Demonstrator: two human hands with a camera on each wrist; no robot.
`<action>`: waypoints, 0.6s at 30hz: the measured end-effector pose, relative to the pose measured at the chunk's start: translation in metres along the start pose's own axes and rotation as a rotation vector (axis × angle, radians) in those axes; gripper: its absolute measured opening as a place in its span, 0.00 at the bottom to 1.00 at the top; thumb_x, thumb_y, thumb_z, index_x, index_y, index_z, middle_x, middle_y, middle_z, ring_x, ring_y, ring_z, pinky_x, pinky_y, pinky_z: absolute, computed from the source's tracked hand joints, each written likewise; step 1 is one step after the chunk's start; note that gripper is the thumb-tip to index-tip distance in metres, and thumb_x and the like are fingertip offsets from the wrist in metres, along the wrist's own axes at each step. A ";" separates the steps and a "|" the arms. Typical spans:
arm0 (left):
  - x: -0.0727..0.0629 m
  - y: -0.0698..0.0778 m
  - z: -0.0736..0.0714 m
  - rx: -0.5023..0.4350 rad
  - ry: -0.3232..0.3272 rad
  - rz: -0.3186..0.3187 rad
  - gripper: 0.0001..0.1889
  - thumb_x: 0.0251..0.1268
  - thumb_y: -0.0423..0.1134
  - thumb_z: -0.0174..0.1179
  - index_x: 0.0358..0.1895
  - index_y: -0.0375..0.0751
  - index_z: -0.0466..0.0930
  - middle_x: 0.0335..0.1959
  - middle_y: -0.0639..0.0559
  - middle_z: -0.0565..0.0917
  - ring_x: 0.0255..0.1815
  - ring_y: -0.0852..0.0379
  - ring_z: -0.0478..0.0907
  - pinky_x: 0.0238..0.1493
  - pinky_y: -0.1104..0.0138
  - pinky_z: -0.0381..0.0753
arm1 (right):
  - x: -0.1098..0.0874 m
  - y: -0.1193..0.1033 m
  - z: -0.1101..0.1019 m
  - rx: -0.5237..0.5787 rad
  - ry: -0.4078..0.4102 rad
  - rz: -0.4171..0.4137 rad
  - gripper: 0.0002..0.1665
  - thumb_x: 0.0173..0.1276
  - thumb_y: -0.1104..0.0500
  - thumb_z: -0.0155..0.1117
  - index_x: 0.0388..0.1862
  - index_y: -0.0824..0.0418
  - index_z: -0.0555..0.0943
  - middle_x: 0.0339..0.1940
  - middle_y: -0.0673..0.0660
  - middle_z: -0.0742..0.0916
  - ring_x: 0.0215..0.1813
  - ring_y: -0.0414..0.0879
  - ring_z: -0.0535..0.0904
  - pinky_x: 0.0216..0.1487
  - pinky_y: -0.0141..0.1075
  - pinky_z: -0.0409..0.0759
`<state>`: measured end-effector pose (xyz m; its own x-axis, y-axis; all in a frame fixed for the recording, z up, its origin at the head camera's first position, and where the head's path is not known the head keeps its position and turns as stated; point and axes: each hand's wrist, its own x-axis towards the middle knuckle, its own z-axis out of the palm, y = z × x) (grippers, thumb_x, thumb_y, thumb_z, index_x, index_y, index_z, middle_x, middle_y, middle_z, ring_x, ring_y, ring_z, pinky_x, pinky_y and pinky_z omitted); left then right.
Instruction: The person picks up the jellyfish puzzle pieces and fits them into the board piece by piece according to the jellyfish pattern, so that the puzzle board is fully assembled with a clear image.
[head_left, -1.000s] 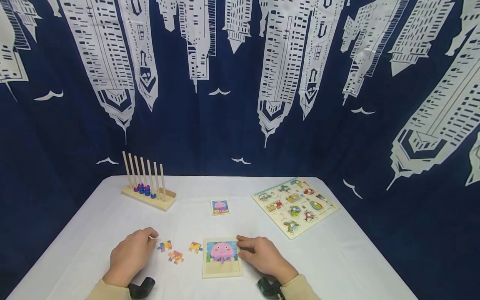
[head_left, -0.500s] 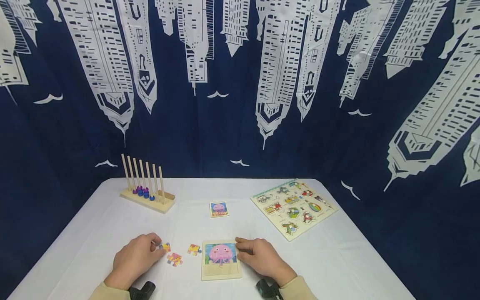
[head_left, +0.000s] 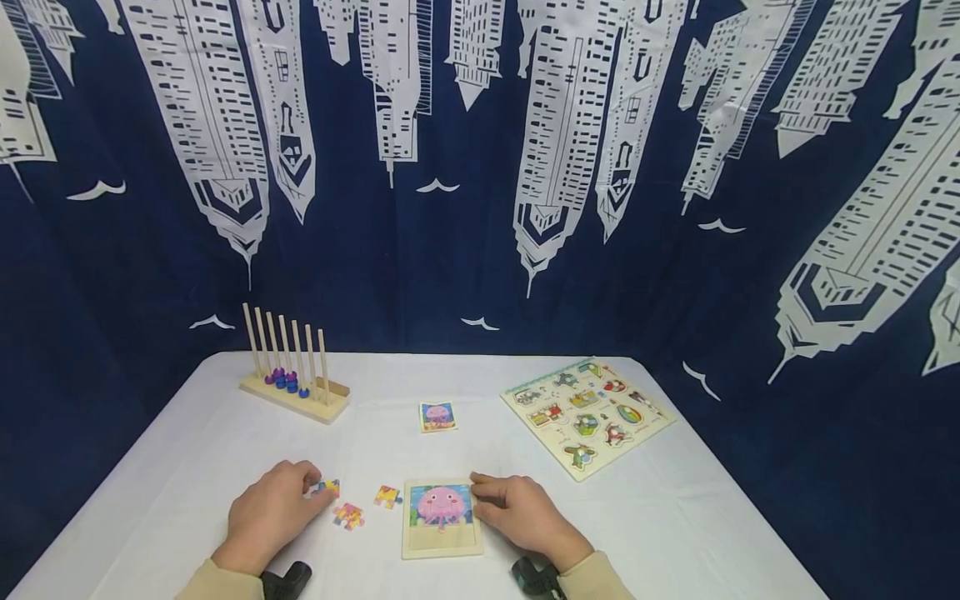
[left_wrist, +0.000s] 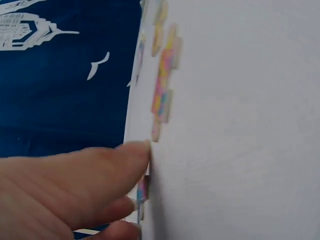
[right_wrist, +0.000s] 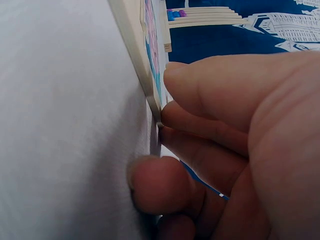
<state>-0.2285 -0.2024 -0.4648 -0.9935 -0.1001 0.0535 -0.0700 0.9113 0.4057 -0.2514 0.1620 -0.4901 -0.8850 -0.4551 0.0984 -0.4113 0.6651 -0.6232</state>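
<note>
My left hand [head_left: 272,510] pinches a small colourful jigsaw piece [head_left: 328,487] by its left side, low over the white table; in the left wrist view the piece [left_wrist: 143,189] shows between thumb and fingers. Two loose pieces lie nearby: a pink-yellow one [head_left: 348,516] and a yellow-orange one [head_left: 387,497]. A wooden puzzle board [head_left: 442,543] with a pink jellyfish picture lies flat, its lower strip bare wood. With thumb and fingers at its upper right corner, my right hand [head_left: 528,515] holds the board; that edge [right_wrist: 142,75] appears close up in the right wrist view.
Beyond the board lies a small jellyfish picture card [head_left: 438,417]. A wooden peg rack [head_left: 296,400] with blue and purple beads stands at the back left. At the back right rests a large picture puzzle board [head_left: 588,417]. A dark blue patterned cloth [head_left: 450,258] hangs behind the table.
My left hand has moved a little to the right and taken hold of the leftmost jigsaw piece. My right hand stays at the board.
</note>
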 end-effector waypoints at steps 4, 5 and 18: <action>0.001 0.000 0.002 0.026 -0.005 0.008 0.13 0.61 0.42 0.73 0.46 0.42 0.87 0.33 0.51 0.80 0.28 0.55 0.74 0.27 0.59 0.76 | 0.001 -0.001 0.000 0.001 0.000 -0.001 0.19 0.71 0.50 0.69 0.58 0.53 0.88 0.66 0.46 0.84 0.70 0.51 0.79 0.70 0.54 0.72; 0.001 -0.001 0.001 0.032 -0.003 0.012 0.11 0.61 0.40 0.72 0.46 0.42 0.87 0.33 0.51 0.80 0.29 0.55 0.75 0.28 0.58 0.77 | 0.001 -0.001 0.000 0.001 0.000 -0.001 0.19 0.71 0.50 0.69 0.58 0.53 0.87 0.66 0.47 0.84 0.70 0.51 0.79 0.70 0.54 0.72; 0.001 -0.003 -0.003 0.068 0.000 0.007 0.20 0.59 0.47 0.74 0.49 0.38 0.86 0.36 0.47 0.82 0.27 0.54 0.74 0.28 0.57 0.77 | 0.000 -0.002 -0.001 0.005 0.005 0.004 0.20 0.71 0.49 0.69 0.58 0.55 0.87 0.66 0.47 0.85 0.70 0.51 0.79 0.70 0.54 0.72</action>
<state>-0.2295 -0.2062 -0.4636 -0.9940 -0.0940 0.0560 -0.0693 0.9370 0.3424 -0.2508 0.1615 -0.4882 -0.8878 -0.4493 0.0997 -0.4065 0.6640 -0.6276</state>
